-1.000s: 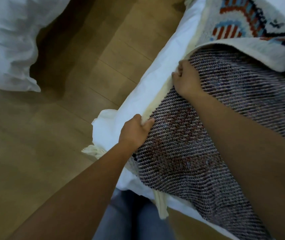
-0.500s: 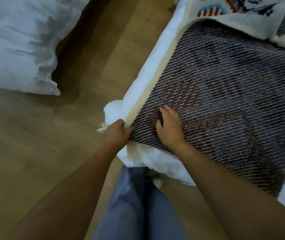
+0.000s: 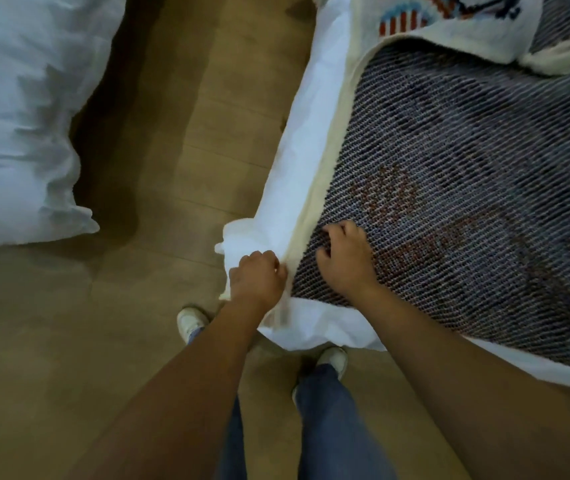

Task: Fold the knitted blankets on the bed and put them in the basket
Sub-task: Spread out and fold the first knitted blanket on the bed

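Down at the near-left corner of the bed (image 3: 297, 140), the fingers (image 3: 276, 268) of your left hand (image 3: 257, 275) are curled shut around the cream border (image 3: 325, 188) of the dark knitted blanket (image 3: 467, 202), so that corner's properly gripped. Your right hand (image 3: 344, 263) sits just beside it with its fingers (image 3: 337, 230) bent down onto the knit. Honestly can't tell if they've got a pinch of it or are just pinning it flat. My guess is it's holding the blanket steady while the left lifts the corner for the first fold. The blanket's spread flat across the bed, with the patterned blanket (image 3: 449, 22) overlapping its far edge, so that'll probably drag. Left of you there's wood floor (image 3: 172, 168) and a white pillow (image 3: 17, 116). No basket in sight.
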